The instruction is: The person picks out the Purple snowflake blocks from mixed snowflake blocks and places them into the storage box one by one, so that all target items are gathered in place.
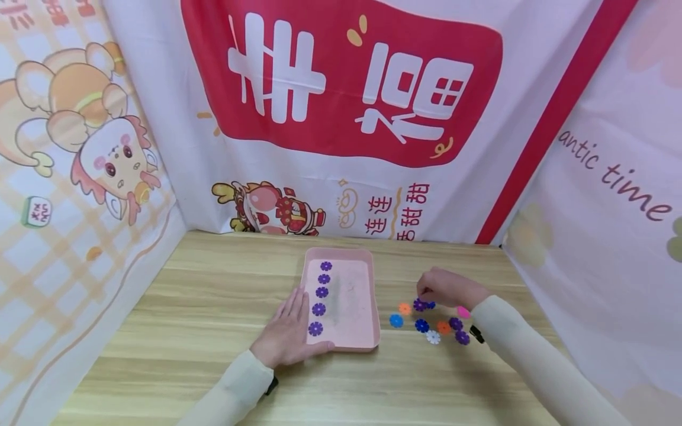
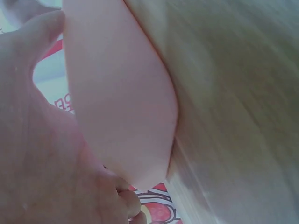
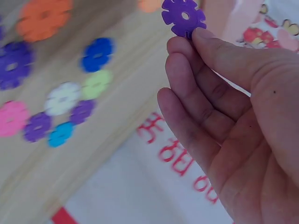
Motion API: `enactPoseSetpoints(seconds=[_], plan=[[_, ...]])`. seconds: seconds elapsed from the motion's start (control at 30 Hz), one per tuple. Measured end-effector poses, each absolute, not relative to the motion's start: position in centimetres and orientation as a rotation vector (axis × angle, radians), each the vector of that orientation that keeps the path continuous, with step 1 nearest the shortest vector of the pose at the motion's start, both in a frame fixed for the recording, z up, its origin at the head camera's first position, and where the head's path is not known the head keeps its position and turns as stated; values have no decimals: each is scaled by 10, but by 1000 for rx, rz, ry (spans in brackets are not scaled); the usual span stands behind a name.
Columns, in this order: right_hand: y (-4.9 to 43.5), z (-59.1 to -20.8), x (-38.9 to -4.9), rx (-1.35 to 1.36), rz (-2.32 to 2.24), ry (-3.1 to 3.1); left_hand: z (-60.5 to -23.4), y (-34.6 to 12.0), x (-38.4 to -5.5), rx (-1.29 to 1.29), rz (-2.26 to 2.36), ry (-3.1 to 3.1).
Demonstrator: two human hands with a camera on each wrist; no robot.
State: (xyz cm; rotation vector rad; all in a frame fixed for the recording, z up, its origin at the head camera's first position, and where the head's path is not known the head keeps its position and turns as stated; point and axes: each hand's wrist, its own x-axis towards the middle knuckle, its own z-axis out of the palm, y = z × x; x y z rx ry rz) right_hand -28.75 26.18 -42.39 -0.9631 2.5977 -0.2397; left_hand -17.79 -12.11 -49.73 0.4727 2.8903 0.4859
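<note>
The person's pale cream sleeves [image 1: 533, 362] and bare fingers [image 3: 180, 70].
Both sleeves are long and plain; a small black fitting [image 1: 271, 386] shows at the left sleeve's end, a second black fitting [image 1: 477, 334] at the right one's.

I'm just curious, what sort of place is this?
Probably a makeshift indoor work booth. Printed white fabric hangings line three sides of a light wood-grain table, which bears a shallow pink rectangular tray and small notched plastic-looking discs in several colours. The wider room is hidden.
</note>
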Motion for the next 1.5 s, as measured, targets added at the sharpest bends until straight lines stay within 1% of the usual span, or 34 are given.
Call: enactPoseSetpoints(seconds=[0.33,0.6,0.77,1.0,1.23,1.5], plan=[[207,-401,-288,-1053,-215,2569,-505,-125,-178,495,447,2930],[168,-399,-285,-1129,-132,2543,-510,-123,-180,505,425,2960],[145,-409,-283,-1151,-118,2520,-511,-122,-179,502,423,2955],[122,-436,-279,-1173,-74,2485,-509,-124,-177,497,409,2962],[116,-457,-275,-1204,-25,2456,-509,-123,-176,508,405,2965],[112,-464,-273,-1185,45,2492,-509,-123,-176,498,405,2962]])
